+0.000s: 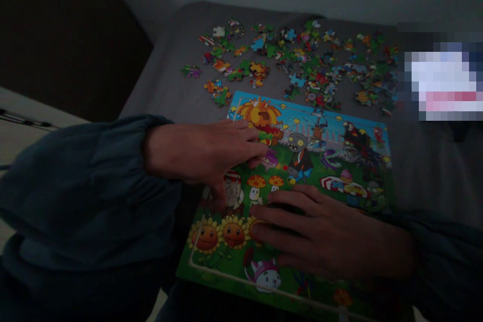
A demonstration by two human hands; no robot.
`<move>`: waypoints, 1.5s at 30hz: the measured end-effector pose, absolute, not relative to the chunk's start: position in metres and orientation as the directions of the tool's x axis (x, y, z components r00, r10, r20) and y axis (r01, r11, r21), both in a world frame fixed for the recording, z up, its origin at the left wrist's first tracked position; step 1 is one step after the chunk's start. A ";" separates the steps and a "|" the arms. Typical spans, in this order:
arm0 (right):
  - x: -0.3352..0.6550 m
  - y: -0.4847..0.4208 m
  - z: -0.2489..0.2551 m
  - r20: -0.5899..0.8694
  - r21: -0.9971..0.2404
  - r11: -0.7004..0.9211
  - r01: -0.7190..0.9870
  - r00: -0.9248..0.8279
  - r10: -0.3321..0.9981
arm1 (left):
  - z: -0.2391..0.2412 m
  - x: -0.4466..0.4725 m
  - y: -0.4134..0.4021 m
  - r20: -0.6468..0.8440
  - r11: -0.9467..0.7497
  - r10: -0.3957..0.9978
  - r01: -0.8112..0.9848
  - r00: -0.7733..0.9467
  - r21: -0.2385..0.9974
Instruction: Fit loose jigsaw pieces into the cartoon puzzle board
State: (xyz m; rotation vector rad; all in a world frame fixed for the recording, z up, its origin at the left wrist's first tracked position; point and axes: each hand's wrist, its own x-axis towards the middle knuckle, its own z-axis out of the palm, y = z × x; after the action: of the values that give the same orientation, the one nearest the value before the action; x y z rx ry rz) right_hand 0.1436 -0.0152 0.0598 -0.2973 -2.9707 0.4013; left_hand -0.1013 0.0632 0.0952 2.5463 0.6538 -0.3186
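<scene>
Beyond the jigsaw board (313, 131), loose pieces (294, 60) lie scattered.

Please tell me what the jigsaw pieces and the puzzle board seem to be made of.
The jigsaw pieces look like printed cardboard, given their flat die-cut shapes. The puzzle board seems card too, its printed face smooth; dim light hides any gloss.

There's the left sleeve (83, 191), puffy dark teal fabric bunched into a snug cuff, matched by the right sleeve (445, 251), and the left hand (204, 153) and right hand (324, 234) are bare!
</scene>
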 end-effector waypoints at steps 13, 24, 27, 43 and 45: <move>0.146 -0.014 0.058 0.065 -0.254 0.947 0.196 -0.974 0.219 | 0.092 -0.103 0.063 -0.304 -0.770 0.392 0.490 0.868 0.408; 0.145 -0.013 0.058 0.071 -0.228 0.954 0.193 -0.974 0.214 | 0.086 -0.108 0.064 -0.246 -0.786 0.383 0.454 0.891 0.421; 0.145 -0.014 0.058 0.080 -0.227 0.958 0.178 -0.977 0.200 | 0.084 -0.108 0.064 -0.241 -0.787 0.386 0.454 0.890 0.417; 0.136 -0.019 0.058 0.010 -0.248 0.962 0.116 -0.992 0.122 | 0.087 -0.105 0.065 -0.295 -0.758 0.394 0.490 0.870 0.432; 0.134 -0.018 0.059 -0.011 -0.261 0.958 0.115 -0.993 0.117 | 0.087 -0.104 0.065 -0.302 -0.762 0.390 0.489 0.870 0.424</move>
State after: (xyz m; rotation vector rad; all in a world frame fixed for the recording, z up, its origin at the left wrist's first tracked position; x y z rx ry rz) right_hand 0.1341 -0.0183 0.0594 -0.1839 -3.1043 0.4132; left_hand -0.1045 0.0653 0.0870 2.5394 0.6402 -0.2666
